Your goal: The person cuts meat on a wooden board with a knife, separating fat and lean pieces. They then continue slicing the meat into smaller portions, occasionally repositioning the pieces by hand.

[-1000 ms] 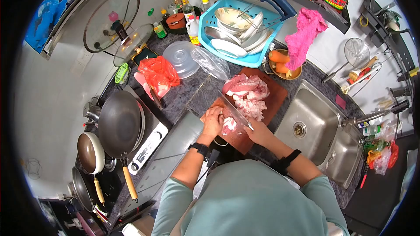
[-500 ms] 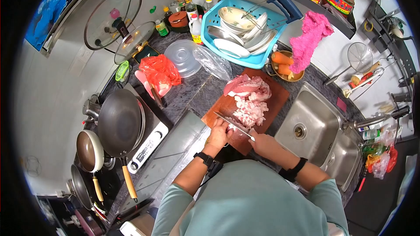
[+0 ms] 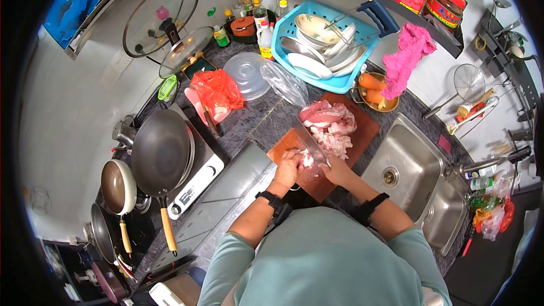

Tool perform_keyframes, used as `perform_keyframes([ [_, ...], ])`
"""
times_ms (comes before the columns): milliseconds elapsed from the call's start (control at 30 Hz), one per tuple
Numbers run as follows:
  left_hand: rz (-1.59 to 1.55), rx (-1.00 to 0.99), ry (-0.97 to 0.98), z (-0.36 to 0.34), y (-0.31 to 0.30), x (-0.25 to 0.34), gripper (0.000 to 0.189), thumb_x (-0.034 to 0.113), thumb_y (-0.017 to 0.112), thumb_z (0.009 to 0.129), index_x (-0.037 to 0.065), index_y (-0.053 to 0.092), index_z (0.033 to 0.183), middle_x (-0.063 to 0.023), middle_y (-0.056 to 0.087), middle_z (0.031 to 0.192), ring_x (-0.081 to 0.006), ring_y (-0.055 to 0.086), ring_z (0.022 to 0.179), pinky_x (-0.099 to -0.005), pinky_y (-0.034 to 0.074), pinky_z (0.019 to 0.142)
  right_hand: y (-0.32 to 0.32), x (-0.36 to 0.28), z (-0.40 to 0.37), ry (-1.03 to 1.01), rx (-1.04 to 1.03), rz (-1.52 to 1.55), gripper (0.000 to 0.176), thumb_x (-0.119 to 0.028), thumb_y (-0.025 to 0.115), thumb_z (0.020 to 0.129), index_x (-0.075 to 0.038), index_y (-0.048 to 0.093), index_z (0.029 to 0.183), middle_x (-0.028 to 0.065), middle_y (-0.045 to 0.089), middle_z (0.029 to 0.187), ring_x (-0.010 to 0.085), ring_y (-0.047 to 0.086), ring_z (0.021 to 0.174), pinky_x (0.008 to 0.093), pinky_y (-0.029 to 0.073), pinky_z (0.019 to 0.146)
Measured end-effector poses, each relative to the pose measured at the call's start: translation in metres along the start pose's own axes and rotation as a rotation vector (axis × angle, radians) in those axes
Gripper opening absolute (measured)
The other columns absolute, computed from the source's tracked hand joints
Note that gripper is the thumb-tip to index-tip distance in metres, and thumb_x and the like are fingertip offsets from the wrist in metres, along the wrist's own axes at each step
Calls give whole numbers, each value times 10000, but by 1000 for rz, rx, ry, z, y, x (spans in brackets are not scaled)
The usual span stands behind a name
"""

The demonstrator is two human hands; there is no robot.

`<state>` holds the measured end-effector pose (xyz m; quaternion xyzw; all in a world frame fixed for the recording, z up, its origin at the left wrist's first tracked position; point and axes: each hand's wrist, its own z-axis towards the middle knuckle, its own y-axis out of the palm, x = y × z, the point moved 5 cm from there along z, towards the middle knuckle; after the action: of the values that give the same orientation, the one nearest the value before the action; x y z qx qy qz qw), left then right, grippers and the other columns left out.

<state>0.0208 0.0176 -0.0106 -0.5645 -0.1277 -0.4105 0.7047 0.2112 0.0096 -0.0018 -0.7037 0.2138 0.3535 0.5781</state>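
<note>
A brown cutting board [image 3: 362, 136] lies on the dark counter beside the sink. On its far part are large pieces of raw meat [image 3: 326, 114], with a heap of cut meat [image 3: 334, 143] just below them. My right hand [image 3: 336, 170] is closed round the handle of a knife [image 3: 311, 139], whose broad blade points up and to the left, between the heap and a small portion of meat [image 3: 306, 160]. At the board's left side my left hand [image 3: 290, 167] has its fingers curled on that small portion.
A steel sink [image 3: 391, 177] is to the right. Behind the board stand a blue dish basket [image 3: 340, 84] and a bowl of carrots [image 3: 395, 102]. A wok [image 3: 161, 150] rests on the cooker at the left. A red bag [image 3: 215, 90] and a plastic lid [image 3: 247, 76] lie behind.
The knife has swung from lying across the small portion to a steeper angle beside the heap. My right hand has turned with it. The whole view has shifted slightly.
</note>
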Motion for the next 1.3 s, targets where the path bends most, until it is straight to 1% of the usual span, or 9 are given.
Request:
perform_keyframes([
  [133,-20,-9,7,-1,1,-5,287,2,686,708,33,691,993,-148,634,1118,-364,570,1086,-422,489,952,-27,0,-30,107,-109,-1,424,-239,578,924,11,498,1257,338,643,996,489,621,974,547,491,842],
  [433,70,-26,-72,1,-4,22,339,103,741,691,23,672,1014,-164,568,1108,-368,523,1068,-436,458,960,-34,-42,-61,137,-127,-109,360,-277,555,952,-8,492,1183,294,651,793,501,632,749,595,490,679],
  [567,17,-53,-17,1,5,12,323,92,721,704,16,662,1013,-172,569,1121,-375,527,1085,-442,462,961,-28,-44,-64,122,-150,-133,357,-262,550,951,7,490,1178,301,651,821,495,634,772,589,493,698],
  [733,-16,-86,18,2,12,3,324,63,706,708,8,655,1023,-182,575,1160,-385,530,1123,-444,462,977,14,-20,-7,11,-51,-23,352,-249,569,934,21,510,1151,316,650,916,484,636,861,566,495,757],
  [833,-22,-117,50,2,12,3,332,58,705,708,5,653,1032,-181,577,1172,-385,529,1136,-449,459,984,20,-22,16,77,0,-54,283,-200,600,908,19,560,1084,304,640,970,487,610,941,535,486,808],
  [1033,-13,-62,11,-1,-4,18,368,62,702,710,21,663,1073,-168,579,1190,-363,508,1162,-456,441,994,8,-3,-12,-58,42,-14,359,-269,593,921,7,510,1135,327,644,929,489,631,894,564,494,781],
  [1133,45,-90,-9,-3,1,14,367,83,715,706,31,670,1066,-141,582,1200,-342,493,1186,-467,441,970,-21,-23,-40,140,-78,-90,363,-297,581,932,-2,506,1130,302,655,832,506,634,808,573,503,729],
  [1233,66,-116,-8,0,7,10,349,97,721,702,43,682,1045,-116,594,1189,-332,500,1182,-473,441,953,-32,-34,-56,135,-85,-122,356,-318,559,947,-11,507,1120,282,653,759,511,630,742,582,503,684],
  [1300,56,-128,-3,1,7,8,327,97,722,699,46,689,1020,-111,608,1164,-335,519,1157,-470,446,948,-37,-44,-61,146,-127,-133,352,-327,549,954,-16,509,1115,293,653,788,505,633,766,585,501,700],
])
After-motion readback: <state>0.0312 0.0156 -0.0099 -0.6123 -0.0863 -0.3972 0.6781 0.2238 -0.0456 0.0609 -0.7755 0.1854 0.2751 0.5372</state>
